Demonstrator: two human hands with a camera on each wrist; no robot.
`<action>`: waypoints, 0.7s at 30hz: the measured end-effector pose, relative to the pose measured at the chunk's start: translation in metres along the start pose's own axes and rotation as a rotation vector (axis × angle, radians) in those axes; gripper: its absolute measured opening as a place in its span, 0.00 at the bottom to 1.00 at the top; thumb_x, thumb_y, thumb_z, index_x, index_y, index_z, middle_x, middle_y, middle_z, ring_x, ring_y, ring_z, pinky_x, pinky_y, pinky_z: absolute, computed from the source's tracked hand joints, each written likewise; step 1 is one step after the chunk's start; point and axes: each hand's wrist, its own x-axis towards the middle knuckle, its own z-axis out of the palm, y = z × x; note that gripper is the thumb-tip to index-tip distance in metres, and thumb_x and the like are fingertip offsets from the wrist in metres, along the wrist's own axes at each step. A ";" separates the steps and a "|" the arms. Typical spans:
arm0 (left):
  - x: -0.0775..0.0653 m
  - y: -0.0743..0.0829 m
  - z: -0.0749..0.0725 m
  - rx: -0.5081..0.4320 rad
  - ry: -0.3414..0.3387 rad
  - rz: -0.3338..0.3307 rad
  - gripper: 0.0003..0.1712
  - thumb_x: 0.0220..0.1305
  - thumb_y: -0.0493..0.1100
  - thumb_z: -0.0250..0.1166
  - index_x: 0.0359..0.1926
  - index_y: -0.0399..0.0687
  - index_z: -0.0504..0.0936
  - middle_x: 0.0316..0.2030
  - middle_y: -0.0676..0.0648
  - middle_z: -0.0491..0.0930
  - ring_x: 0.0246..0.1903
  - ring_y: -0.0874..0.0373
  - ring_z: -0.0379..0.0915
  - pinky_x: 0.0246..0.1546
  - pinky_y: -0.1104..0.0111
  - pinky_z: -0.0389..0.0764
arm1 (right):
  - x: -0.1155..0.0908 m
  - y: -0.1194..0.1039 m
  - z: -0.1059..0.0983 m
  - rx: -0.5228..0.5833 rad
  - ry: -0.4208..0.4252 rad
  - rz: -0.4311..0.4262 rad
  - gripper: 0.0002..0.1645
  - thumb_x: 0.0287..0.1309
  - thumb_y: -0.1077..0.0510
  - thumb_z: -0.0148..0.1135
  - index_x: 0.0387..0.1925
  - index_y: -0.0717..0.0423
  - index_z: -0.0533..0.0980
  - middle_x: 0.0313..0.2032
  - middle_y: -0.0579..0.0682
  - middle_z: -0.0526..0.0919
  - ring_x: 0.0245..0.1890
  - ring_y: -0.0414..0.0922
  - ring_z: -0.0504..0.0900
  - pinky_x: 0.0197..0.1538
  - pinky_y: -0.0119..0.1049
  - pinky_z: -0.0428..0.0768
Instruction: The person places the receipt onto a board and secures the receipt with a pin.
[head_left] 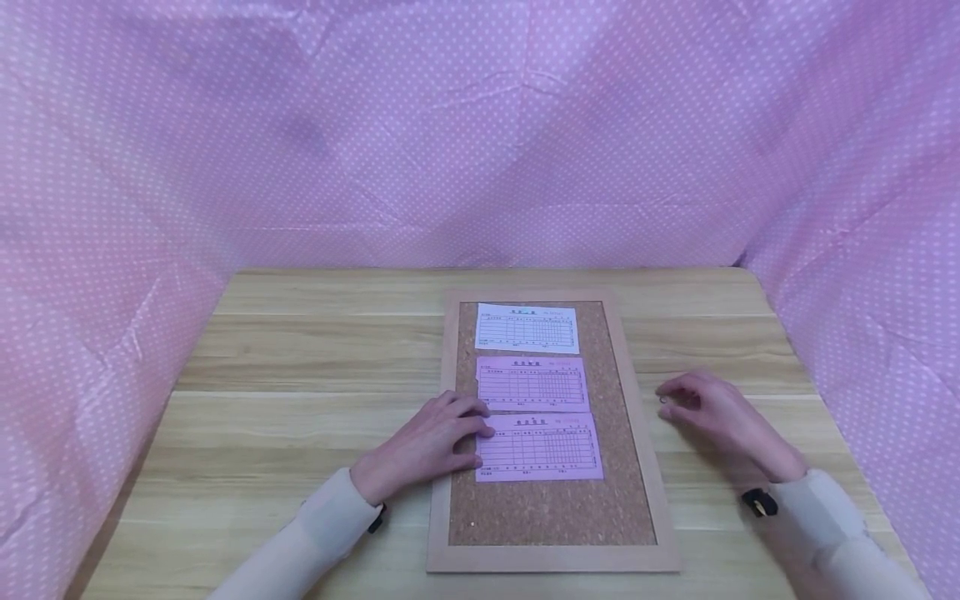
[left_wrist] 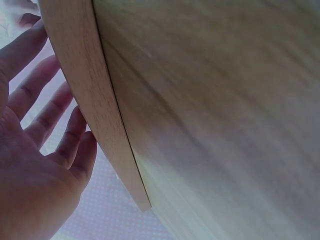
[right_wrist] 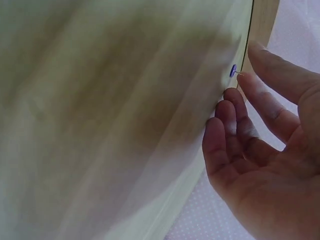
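Note:
In the head view, my left hand (head_left: 427, 442) rests at the left edge of the lower pink form (head_left: 536, 454) on a cork board (head_left: 555, 517). Its fingers look loosely spread, and in the left wrist view they show beside the wooden frame (left_wrist: 95, 100). My right hand (head_left: 723, 417) is over the table to the right of the board. Its thumb and index finger stand apart around a small thumbtack (right_wrist: 233, 71). The tack sits on the tabletop, its thin point toward the fingers; the head looks blue-purple in the right wrist view.
Above the lower form, another pink form (head_left: 532, 385) and a white form (head_left: 528, 329) lie on the board. A tiny greenish spot marks the white form's top edge. The wooden table (head_left: 315, 350) meets a pink dotted curtain (head_left: 480, 167) behind.

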 end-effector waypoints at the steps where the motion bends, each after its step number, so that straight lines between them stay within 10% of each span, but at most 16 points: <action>1: 0.000 0.000 0.000 0.000 -0.001 0.000 0.21 0.62 0.51 0.76 0.54 0.50 0.88 0.60 0.48 0.78 0.61 0.50 0.69 0.63 0.53 0.72 | 0.002 0.000 0.000 -0.001 -0.006 -0.002 0.17 0.63 0.53 0.73 0.49 0.57 0.83 0.47 0.53 0.86 0.46 0.51 0.83 0.52 0.53 0.82; 21: -0.001 -0.001 0.001 0.006 0.011 0.015 0.21 0.62 0.52 0.75 0.54 0.51 0.88 0.61 0.49 0.78 0.60 0.51 0.70 0.62 0.54 0.73 | 0.017 0.009 -0.005 0.040 -0.080 0.011 0.03 0.62 0.63 0.71 0.37 0.54 0.86 0.37 0.43 0.88 0.39 0.41 0.83 0.46 0.35 0.82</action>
